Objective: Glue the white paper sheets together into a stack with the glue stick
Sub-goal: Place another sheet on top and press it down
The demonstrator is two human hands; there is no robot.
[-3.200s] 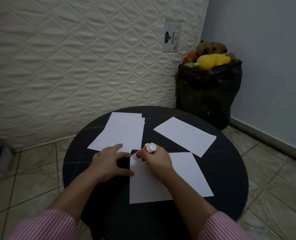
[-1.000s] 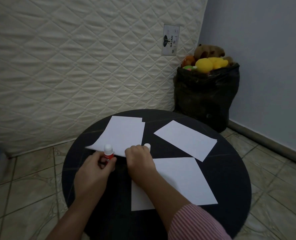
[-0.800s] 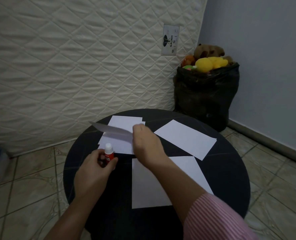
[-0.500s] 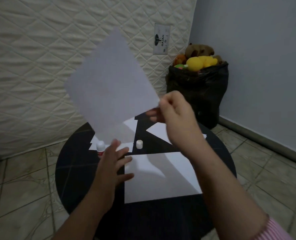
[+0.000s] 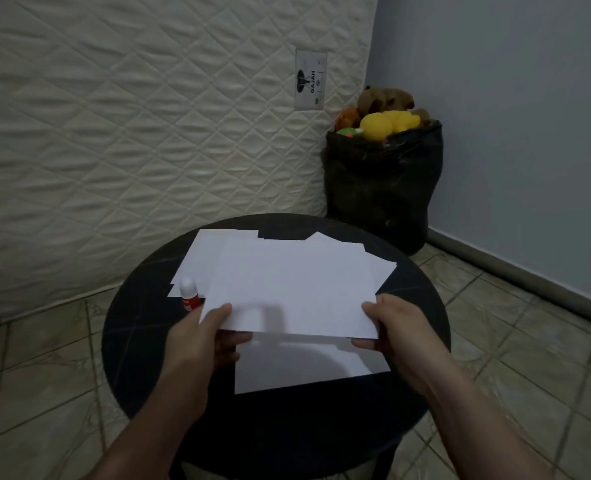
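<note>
I hold a white paper sheet (image 5: 294, 289) flat above the round black table (image 5: 141, 327). My left hand (image 5: 200, 337) grips its near left corner and my right hand (image 5: 391, 327) grips its near right corner. Under it on the table lies another white sheet (image 5: 304, 365), partly in the held sheet's shadow. The glue stick (image 5: 189, 293), white with a red label, stands upright just left of the held sheet. More white sheets (image 5: 200, 258) lie at the table's far left, and a corner of one (image 5: 384, 271) shows at the far right. The glue cap is hidden.
A quilted mattress (image 5: 114, 133) leans on the wall behind the table. A black bag (image 5: 380, 188) filled with plush toys stands in the corner to the right. Tiled floor (image 5: 512, 341) surrounds the table.
The sheet that my right hand held up in the air has come down flat over the table. My left hand has left the glue stick and taken the sheet's left corner.
</note>
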